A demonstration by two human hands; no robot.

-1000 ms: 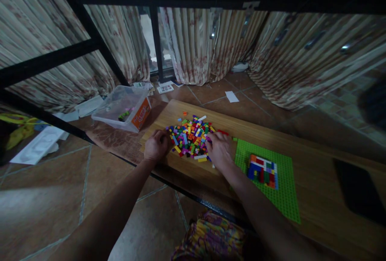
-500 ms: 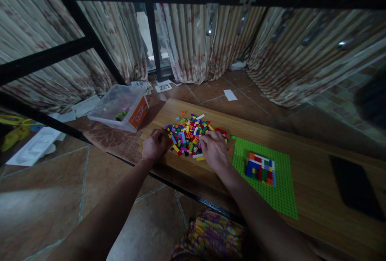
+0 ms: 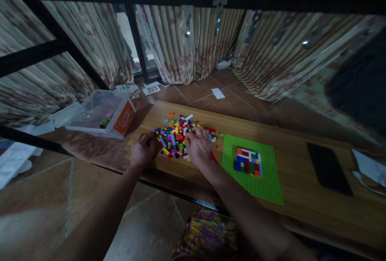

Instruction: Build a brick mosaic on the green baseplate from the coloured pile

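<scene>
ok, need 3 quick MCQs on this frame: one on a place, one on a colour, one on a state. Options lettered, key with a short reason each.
1. Where does the small brick build stand?
A. on the green baseplate
B. inside the clear plastic box
C. on the floor tiles

2. What colour is the flat slab lying on the wooden table to the right of the baseplate?
A. white
B. black
C. orange

3. How is the right hand placed?
A. lifted high above the table
B. resting on the baseplate
C. down on the pile of loose bricks

Key:
1 A: the build sits on the studded green plate.
2 B: the slab is dark, black against the pale wood.
3 C: its fingers lie on the pile's right side, while the left hand rests at the pile's left edge.
</scene>
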